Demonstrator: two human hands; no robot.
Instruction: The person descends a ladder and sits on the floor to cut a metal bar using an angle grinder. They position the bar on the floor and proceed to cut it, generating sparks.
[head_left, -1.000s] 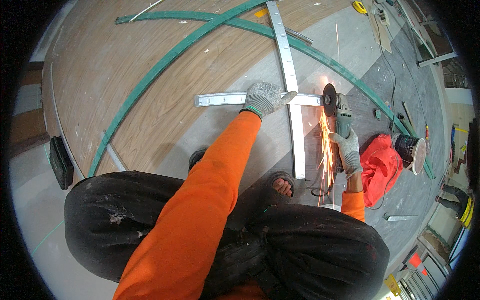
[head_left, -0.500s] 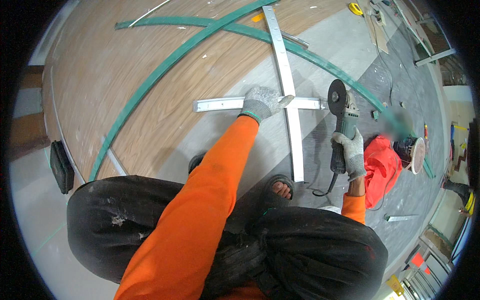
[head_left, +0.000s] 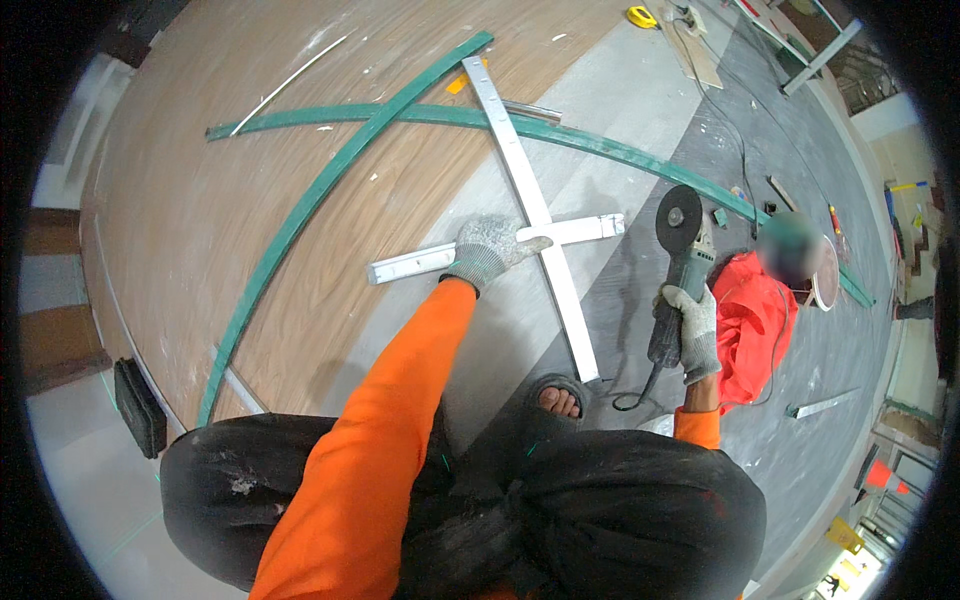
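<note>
My left hand (head_left: 487, 250), in a grey knit glove, is closed over a short silver metal strip (head_left: 412, 264), its thumb stretched toward a longer metal strip (head_left: 567, 312). The two strips cross on the floor just beside that thumb; the fingers underneath are partly hidden. My right hand (head_left: 690, 325), also gloved, is wrapped round the body of an angle grinder (head_left: 690, 262). Its dark disc points away from me, right of the short strip's end and apart from it. The grinder's cord loops down below my hand.
Two long green strips (head_left: 330, 180) cross beyond the metal ones. At right lie a red cloth (head_left: 752, 320) and a round bucket (head_left: 826, 273), with a blurred patch between. A yellow tape measure (head_left: 641, 16) is far off; a black case (head_left: 140, 408) stands left.
My view has turned, so the strips and floor appear tilted and lower. The gap between the grinder's disc and the short strip's end looks wider. Both hands keep their holds.
</note>
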